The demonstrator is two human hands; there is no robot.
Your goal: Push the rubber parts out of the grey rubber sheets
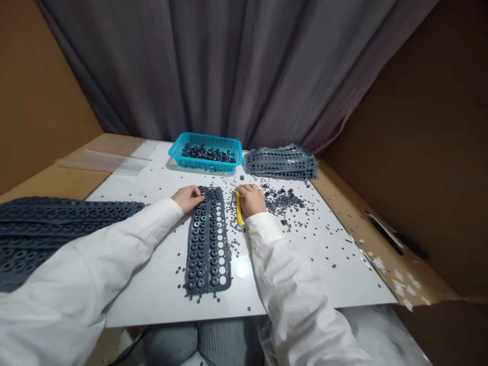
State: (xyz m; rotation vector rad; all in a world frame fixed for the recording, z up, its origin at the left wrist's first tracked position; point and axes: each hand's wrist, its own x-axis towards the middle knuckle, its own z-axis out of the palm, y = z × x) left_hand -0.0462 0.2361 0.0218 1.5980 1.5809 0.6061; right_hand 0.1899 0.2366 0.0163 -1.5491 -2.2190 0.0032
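Note:
A dark grey moulded rubber sheet [209, 244] with rows of round washer-like parts lies lengthwise before me. Its right-hand row shows white round holes for most of its length. My left hand [187, 199] is closed at the sheet's far left edge, thumb and fingers gripping it there. Just right of the sheet, my right hand [252, 200] is curled around a yellow-handled tool [239, 209]; the tool's working end is hidden. Small dark rubber bits [285, 201] lie scattered to the right of that hand.
A blue basket [175, 158] holding small dark parts stands at the back. Punched rubber sheets [281, 162] are stacked right of it, more sheets [57, 223] lie at left. Clear plastic bags [110, 160] rest back left. A black pen-like tool [385, 233] lies on the right-hand cardboard.

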